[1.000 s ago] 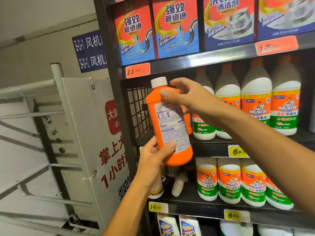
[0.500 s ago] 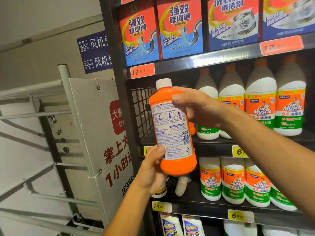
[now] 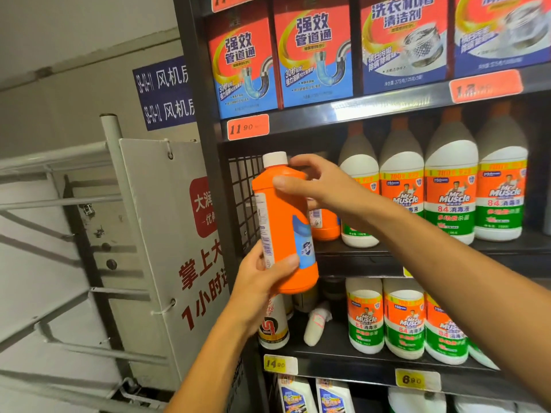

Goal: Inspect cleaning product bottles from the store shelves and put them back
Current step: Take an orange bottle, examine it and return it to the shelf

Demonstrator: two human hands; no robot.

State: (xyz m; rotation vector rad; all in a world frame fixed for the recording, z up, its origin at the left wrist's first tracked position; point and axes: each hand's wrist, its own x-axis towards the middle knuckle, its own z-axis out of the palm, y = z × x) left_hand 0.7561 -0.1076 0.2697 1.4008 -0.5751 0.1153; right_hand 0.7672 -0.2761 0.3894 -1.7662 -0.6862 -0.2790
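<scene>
An orange bottle (image 3: 283,222) with a white cap is held upright in front of the middle shelf's left end. Its narrow side faces me, with a white barcode label on the left and a blue label on the right. My left hand (image 3: 259,281) grips its lower part from the left, thumb across the front. My right hand (image 3: 322,186) holds its shoulder, thumb on the front and fingers behind near the cap. A second orange bottle (image 3: 325,225) stands on the shelf behind it, partly hidden.
White Mr Muscle bottles (image 3: 453,189) fill the middle shelf (image 3: 357,263) to the right, and shorter ones (image 3: 402,323) stand on the shelf below. Boxes (image 3: 313,55) line the top shelf. A wire mesh panel (image 3: 244,198) closes the shelf's left side, next to a white sign board (image 3: 167,234).
The bottle has been turned about its upright axis: the white back label that faced me now points left and a blue label shows. My right fingers have loosened around the shoulder.
</scene>
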